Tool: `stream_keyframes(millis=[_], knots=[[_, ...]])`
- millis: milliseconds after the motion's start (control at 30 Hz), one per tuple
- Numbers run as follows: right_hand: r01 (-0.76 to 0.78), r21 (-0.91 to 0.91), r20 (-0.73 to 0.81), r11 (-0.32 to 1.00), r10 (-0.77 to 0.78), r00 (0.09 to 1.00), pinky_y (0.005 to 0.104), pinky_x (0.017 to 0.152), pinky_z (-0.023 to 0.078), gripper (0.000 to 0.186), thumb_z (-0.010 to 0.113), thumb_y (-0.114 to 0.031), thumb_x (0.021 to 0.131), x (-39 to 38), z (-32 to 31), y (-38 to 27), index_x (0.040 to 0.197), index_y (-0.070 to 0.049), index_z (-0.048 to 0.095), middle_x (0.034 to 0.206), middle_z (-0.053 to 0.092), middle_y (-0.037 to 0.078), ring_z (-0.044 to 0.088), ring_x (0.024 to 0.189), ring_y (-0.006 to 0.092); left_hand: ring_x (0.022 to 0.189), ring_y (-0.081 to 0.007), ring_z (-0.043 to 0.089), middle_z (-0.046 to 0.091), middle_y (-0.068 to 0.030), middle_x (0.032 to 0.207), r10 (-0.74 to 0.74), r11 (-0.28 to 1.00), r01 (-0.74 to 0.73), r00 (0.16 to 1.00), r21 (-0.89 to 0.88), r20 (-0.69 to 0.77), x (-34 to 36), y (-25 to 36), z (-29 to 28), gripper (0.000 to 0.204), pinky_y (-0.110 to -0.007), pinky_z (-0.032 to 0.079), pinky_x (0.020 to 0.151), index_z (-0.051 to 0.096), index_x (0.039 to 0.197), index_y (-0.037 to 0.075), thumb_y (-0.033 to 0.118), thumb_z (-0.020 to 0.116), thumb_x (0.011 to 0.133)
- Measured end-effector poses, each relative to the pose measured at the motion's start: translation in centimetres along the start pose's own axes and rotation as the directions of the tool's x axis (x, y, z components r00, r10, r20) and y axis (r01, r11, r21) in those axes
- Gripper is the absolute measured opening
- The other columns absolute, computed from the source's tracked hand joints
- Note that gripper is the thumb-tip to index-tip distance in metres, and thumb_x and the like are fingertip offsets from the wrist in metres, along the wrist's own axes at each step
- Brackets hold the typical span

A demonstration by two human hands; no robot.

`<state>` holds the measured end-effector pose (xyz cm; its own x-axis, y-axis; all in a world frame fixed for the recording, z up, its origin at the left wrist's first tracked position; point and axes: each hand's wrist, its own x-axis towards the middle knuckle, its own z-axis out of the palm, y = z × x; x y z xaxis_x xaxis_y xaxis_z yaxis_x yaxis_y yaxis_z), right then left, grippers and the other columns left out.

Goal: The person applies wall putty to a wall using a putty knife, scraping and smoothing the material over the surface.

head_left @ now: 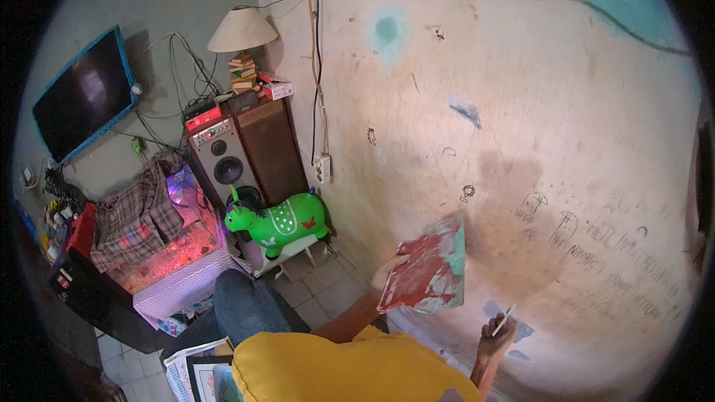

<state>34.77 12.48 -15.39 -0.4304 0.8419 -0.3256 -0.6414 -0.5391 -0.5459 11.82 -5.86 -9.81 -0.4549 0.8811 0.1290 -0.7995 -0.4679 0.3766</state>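
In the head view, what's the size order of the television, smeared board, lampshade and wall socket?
1. Television and smeared board: too alike to rank; the board is nearer.
2. Lampshade
3. Wall socket

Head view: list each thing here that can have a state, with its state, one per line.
Left hand, gripping
Board, smeared, held slanted
Right hand, gripping
Thin pale tool, held slanting
Wall, stained, drawn on
Television, screen dark
Speaker, panel lights lit
Lamp, apparently unlit
Plaid cloth, draped, rumpled
Green toy animal, upright
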Motion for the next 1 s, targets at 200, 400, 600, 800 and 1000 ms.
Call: stream_keyframes(millis=[200, 400, 600, 800, 1000], knots=[[-0.081, -0.05, 0.364, 0.995, 0.094, 0.927, 0.0168, 0.038, 0.031, 0.036, 0.054, -0.026, 0.091, -0.8, 11.2, 0.4, 0.123, -0.012, 0.048, 0.075, 0.041, -0.003, 0.035, 0.052, 0.0057, 0.108, -0.0281, 0.058, 0.056, -0.0172, 0.122, -0.003, 0.998, -0.004, 0.994, -0.065, -0.108, -1.7, 2.2, 1.1, 0.043, -0.041, 0.045, 0.096, 0.046, 0.128, 0.0, 0.019, 0.052, 0.09], [-0.049, -0.172, 0.579, 0.984, 0.141, 0.803, 0.0163, 0.039, 0.031, 0.044, 0.056, -0.028, 0.091, -1.7, 21.4, 2.8, 0.128, -0.009, 0.044, 0.073, 0.038, -0.003, 0.033, 0.053, 0.0041, 0.104, -0.0268, 0.06, 0.059, -0.0164, 0.119, -0.041, 0.987, 0.031, 0.997, -0.155, -0.067, -1.0, 7.4, 0.1, 0.04, -0.04, 0.046, 0.094, 0.049, 0.124, -0.001, 0.02, 0.051, 0.09], [0.014, -0.283, 0.552, 0.959, 0.151, 0.82, 0.0202, 0.046, 0.041, 0.041, 0.059, -0.033, 0.087, 2.0, 26.7, 12.9, 0.119, -0.011, 0.047, 0.087, 0.054, 0.002, 0.051, 0.068, 0.0091, 0.103, -0.0268, 0.06, 0.06, -0.0166, 0.117, -0.241, 0.903, 0.322, 0.928, -0.286, 0.284, 1.1, 15.6, -7.7, 0.04, -0.04, 0.046, 0.094, 0.049, 0.123, -0.003, 0.02, 0.05, 0.091], [-0.069, -0.166, 0.683, 0.984, 0.166, 0.712, 0.0242, 0.054, 0.044, 0.031, 0.055, -0.028, 0.09, 3.1, 36.9, 23.4, 0.112, -0.008, 0.049, 0.084, 0.055, 0.004, 0.055, 0.07, 0.0127, 0.102, -0.0264, 0.061, 0.061, -0.0174, 0.115, -0.091, 0.988, 0.084, 0.995, -0.132, -0.042, 0.6, 27.4, -5.8, 0.038, -0.04, 0.049, 0.09, 0.051, 0.121, -0.003, 0.018, 0.052, 0.089], [-0.082, -0.181, 0.622, 0.98, 0.179, 0.762, 0.0268, 0.072, 0.05, 0.026, 0.05, -0.021, 0.094, 1.6, 45.2, 30.1, 0.117, -0.009, 0.05, 0.103, 0.059, 0.003, 0.059, 0.089, 0.0134, 0.097, -0.0257, 0.063, 0.063, -0.0149, 0.11, -0.051, 0.997, 0.037, 0.971, -0.062, -0.233, 1.4, 36.2, -6.3, 0.031, -0.037, 0.051, 0.086, 0.057, 0.113, -0.001, 0.016, 0.054, 0.087]])
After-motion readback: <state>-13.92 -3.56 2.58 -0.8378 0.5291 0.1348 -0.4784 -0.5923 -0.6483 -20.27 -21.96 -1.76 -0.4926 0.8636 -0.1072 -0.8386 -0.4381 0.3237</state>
